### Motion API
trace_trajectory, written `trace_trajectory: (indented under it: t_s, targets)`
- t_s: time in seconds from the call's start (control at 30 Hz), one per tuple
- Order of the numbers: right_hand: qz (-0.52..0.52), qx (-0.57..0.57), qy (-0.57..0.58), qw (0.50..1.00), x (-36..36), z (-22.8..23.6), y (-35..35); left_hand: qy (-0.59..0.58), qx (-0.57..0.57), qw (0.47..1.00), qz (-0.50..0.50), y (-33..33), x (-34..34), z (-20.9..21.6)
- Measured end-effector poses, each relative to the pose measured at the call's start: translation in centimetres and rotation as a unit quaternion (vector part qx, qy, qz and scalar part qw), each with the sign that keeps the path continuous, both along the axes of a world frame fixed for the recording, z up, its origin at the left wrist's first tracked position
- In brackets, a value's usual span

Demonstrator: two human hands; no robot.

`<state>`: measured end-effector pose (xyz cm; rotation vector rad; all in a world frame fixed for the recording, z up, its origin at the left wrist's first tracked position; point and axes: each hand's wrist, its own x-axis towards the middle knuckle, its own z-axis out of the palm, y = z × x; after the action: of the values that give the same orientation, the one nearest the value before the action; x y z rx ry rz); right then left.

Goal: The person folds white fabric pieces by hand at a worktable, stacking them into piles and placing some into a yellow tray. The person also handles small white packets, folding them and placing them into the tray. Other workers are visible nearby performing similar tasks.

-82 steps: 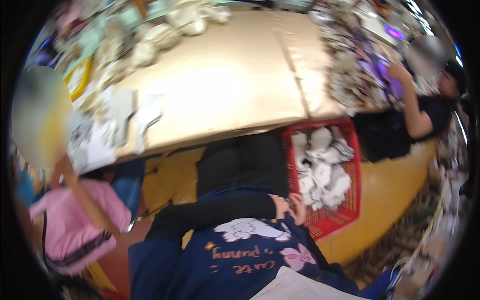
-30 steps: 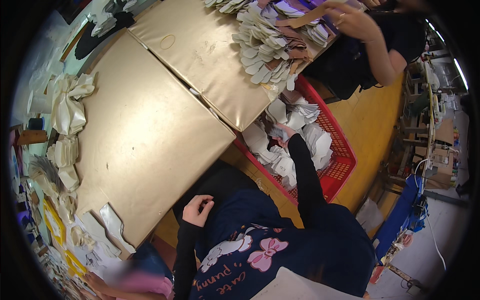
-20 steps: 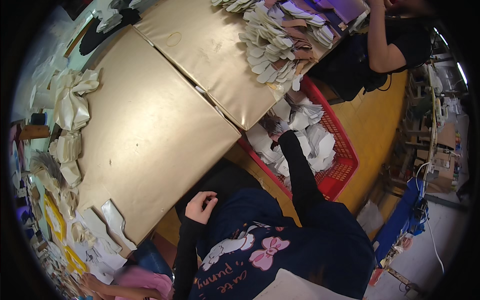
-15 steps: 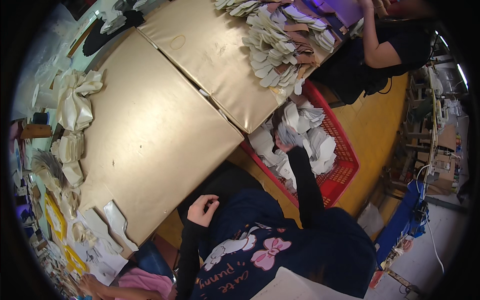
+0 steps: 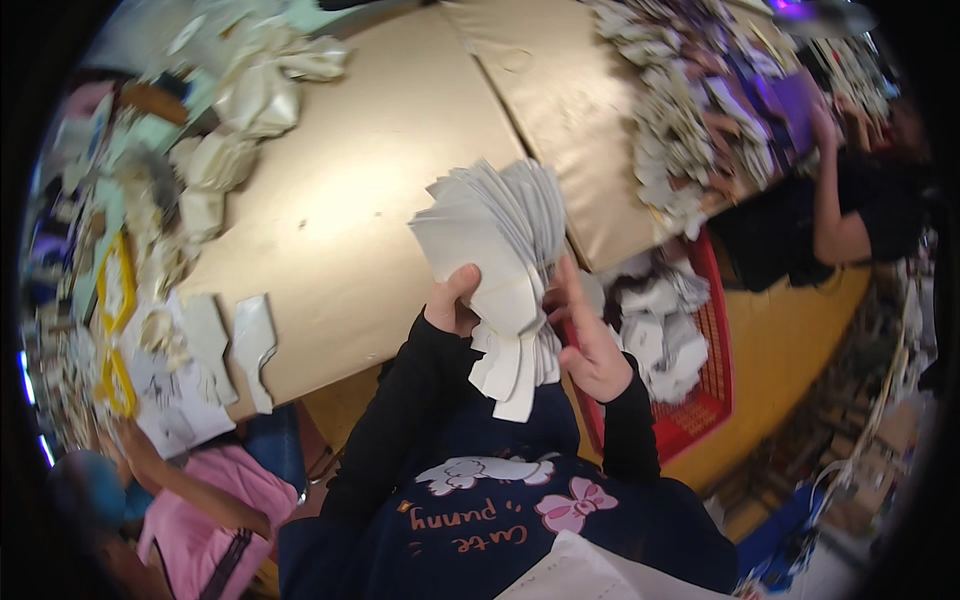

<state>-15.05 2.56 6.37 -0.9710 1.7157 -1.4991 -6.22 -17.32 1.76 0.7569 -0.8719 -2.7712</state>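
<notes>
The left hand (image 5: 452, 303) holds a fanned stack of pale pieces (image 5: 500, 250) in front of the person, its thumb pressed across the front; the rest of that grip is hidden behind the stack. The right hand (image 5: 598, 350) is open at the stack's right side, its fingers (image 5: 577, 300) stretched out and grasping nothing visible; I cannot tell whether they touch the stack. In this view the stack covers part of the desk (image 5: 340, 180) and its seam. The right hand and forearm partly block the red basket (image 5: 722, 370), where more white pieces (image 5: 665, 345) lie. A heap of beige and brown pieces (image 5: 675, 130) crowds the desk's right end, beside a co-worker in black (image 5: 780, 235). At left are cream bundles (image 5: 262, 100), yellow frames (image 5: 117, 285) and two loose flat pieces (image 5: 254, 345), near a co-worker in pink (image 5: 215, 500).
</notes>
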Motion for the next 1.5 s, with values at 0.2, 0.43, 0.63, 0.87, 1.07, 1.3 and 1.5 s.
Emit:
trace_trajectory:
  t_s: [0.2,0.43,0.63,0.87,1.07,1.3,1.5]
  targets:
    - [-0.047,-0.056,0.260,0.963,-1.0,3.7,-9.5,-0.005,-0.082,0.992,0.093,-5.8,3.8,2.8]
    - [0.206,-0.199,0.132,0.949,0.0,6.2,-12.3,0.008,-0.009,0.975,0.222,-7.2,7.4,0.3]
    - [0.283,-0.106,0.251,0.920,3.2,4.5,-12.4,0.059,0.082,0.941,0.322,-10.2,8.9,-2.1]
    - [0.452,-0.161,0.291,0.828,5.4,3.9,-11.9,0.021,0.061,0.912,0.406,-9.1,7.8,-0.2]
    - [0.108,-0.006,0.385,0.917,-1.5,1.6,-12.8,0.261,0.265,0.896,0.241,-10.7,10.0,-0.5]
    - [0.026,-0.036,0.422,0.905,-3.6,0.3,-14.8,0.379,0.507,0.771,-0.061,-9.8,10.3,-1.2]
    - [0.080,-0.159,0.483,0.857,-2.7,3.4,-17.4,0.014,0.216,0.954,0.206,-2.5,10.3,0.4]
